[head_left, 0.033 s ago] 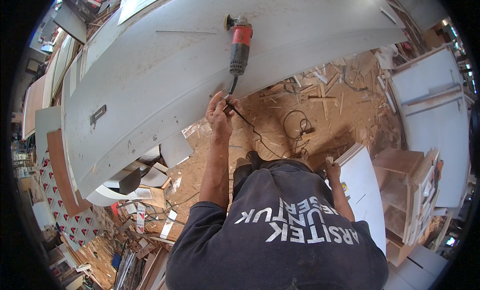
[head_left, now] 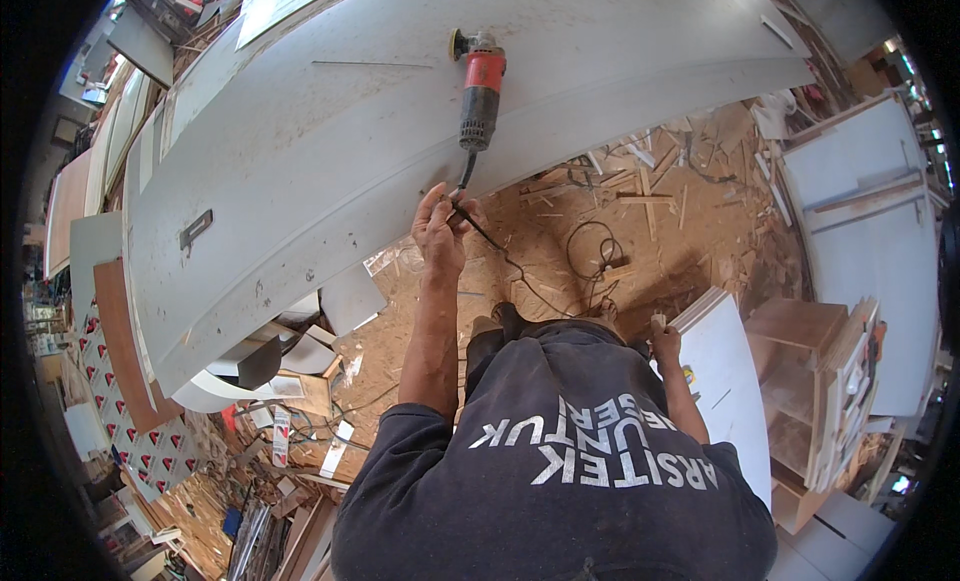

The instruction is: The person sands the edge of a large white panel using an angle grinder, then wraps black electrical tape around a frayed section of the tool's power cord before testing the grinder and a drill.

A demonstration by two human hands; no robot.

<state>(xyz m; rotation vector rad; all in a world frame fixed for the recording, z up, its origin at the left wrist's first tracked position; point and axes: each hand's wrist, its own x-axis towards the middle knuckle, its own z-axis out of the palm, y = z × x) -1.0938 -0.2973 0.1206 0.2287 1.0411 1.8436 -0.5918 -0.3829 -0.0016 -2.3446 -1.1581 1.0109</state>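
An angle grinder [head_left: 481, 93] with a red and black body lies on a long grey-white panel [head_left: 330, 161], its disc end away from me. From its rear runs a black power cord [head_left: 505, 256] toward the floor. My left hand [head_left: 440, 226] is at the panel's near edge, fingers closed round that cord just behind the grinder. Lower down on the right, my right hand [head_left: 664, 339] is closed beside the corner of a stack of white boards [head_left: 725, 371]. Whatever it holds, if anything, is hidden.
Wood scraps [head_left: 648, 201] and sawdust litter the brown floor below the panel. A wooden cabinet frame [head_left: 795, 381] stands at the right, near large white panels [head_left: 865, 251]. Offcuts [head_left: 310, 366] and a brown board [head_left: 128, 346] are at the left.
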